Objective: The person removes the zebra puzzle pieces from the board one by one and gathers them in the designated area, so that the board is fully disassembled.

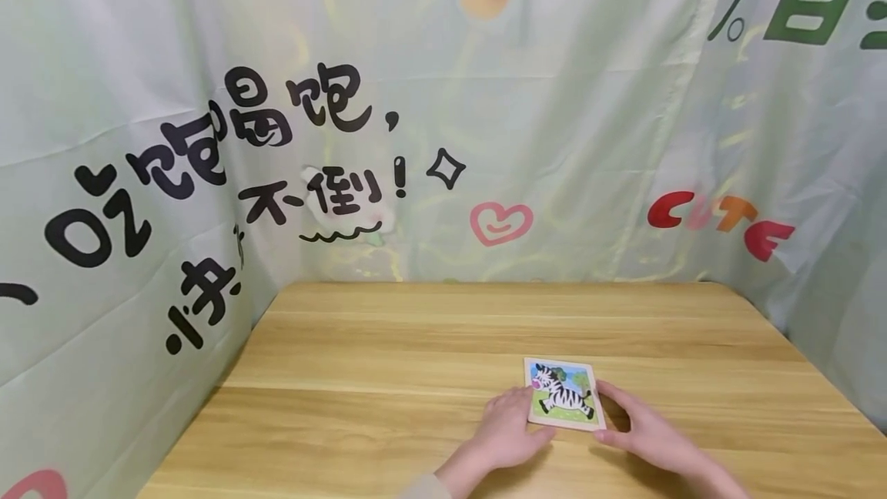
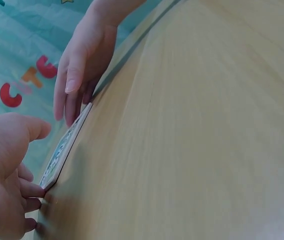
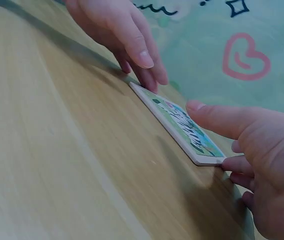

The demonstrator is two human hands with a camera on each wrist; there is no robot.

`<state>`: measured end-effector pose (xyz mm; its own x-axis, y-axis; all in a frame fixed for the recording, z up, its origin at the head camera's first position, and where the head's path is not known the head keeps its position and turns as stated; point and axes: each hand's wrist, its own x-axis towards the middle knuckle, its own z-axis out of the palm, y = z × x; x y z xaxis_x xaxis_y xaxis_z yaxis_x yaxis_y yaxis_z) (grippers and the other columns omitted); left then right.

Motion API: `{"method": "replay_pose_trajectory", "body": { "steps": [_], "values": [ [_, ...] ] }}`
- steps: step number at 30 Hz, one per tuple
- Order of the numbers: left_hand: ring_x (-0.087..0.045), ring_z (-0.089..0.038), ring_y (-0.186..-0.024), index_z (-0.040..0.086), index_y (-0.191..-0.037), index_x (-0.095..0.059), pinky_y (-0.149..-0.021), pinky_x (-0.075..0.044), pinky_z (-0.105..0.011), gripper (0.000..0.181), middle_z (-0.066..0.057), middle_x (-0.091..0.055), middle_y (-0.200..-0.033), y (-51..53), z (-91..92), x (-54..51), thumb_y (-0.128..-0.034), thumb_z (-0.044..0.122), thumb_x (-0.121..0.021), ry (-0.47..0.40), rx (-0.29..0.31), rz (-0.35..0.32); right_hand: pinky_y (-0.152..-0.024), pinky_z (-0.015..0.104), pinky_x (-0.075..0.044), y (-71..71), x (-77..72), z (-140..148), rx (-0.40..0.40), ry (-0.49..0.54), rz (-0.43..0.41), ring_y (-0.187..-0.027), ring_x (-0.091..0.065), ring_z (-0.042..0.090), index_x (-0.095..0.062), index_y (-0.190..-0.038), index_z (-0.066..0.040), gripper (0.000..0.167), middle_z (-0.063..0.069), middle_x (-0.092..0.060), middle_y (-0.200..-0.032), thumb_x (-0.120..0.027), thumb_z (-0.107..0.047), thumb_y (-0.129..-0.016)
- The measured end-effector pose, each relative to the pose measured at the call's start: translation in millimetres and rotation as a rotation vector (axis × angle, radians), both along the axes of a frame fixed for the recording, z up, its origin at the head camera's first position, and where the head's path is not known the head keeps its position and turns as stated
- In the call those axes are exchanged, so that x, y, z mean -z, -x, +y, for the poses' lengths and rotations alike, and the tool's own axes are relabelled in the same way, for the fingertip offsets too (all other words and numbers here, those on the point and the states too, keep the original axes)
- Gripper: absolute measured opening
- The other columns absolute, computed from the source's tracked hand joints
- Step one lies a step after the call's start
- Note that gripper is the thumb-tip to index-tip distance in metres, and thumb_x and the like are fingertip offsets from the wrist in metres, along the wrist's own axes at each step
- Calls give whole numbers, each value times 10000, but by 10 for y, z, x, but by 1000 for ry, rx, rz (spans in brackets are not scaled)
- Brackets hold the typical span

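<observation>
Zebra board (image 1: 564,395) lay flat on the counter (image 1: 388,360), between the left hand (image 1: 509,430) and the right hand (image 1: 647,426). Both hands were relaxed and released, thumbs lifted, fingertips (image 3: 236,164) at the board's opposite edges.

head view faces forward, down; wrist views, close and low, share the zebra board (image 3: 183,127).

Zebra picture board (image 1: 563,395) on wood-grain table (image 1: 381,353)
</observation>
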<state>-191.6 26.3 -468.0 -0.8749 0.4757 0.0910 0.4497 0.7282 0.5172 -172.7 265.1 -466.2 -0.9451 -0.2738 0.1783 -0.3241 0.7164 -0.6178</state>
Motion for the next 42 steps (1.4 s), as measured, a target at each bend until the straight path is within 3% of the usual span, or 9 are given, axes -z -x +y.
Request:
{"method": "replay_pose_trajectory", "body": {
  "steps": [12, 18, 28, 42],
  "values": [
    [-411, -285, -1259, 17, -1349, -449, -1040, -280, -454, 665, -111, -478, -1352, -2, -386, 76, -864, 457, -570, -52, 0, 27, -904, 598, -352, 99, 48, -326, -66, -37, 65, -1151, -446, 451, -456, -1295, 78, 790, 265, -497, -1253, -755, -393, -735],
    [-405, -318, -1259, 2, -1340, -454, -1037, -272, -486, 658, -144, -478, -1344, -59, -563, 73, -863, 438, -580, -78, -21, 6, -909, 615, -335, 87, 47, -478, -108, 8, 18, -1162, -423, 472, -441, -1303, 86, 785, 275, -479, -1269, -744, -383, -751],
    [-399, -352, -1255, 15, -1346, -455, -1020, -270, -538, 636, -154, -477, -1344, -83, -781, 24, -860, 400, -597, -110, -40, -21, -974, 595, -293, 121, 18, -750, 13, 76, -56, -1203, -408, 453, -488, -1291, 46, 735, 240, -492, -1288, -763, -339, -728],
    [-369, -341, -1279, -27, -1354, -422, -1033, -258, -525, 681, -170, -448, -1365, -154, -890, 18, -873, 431, -570, -34, -37, -19, -966, 592, -307, 84, 2, -810, -1, 57, -51, -1185, -426, 448, -518, -1280, 8, 684, 237, -515, -1254, -772, -298, -724]
  ]
}}
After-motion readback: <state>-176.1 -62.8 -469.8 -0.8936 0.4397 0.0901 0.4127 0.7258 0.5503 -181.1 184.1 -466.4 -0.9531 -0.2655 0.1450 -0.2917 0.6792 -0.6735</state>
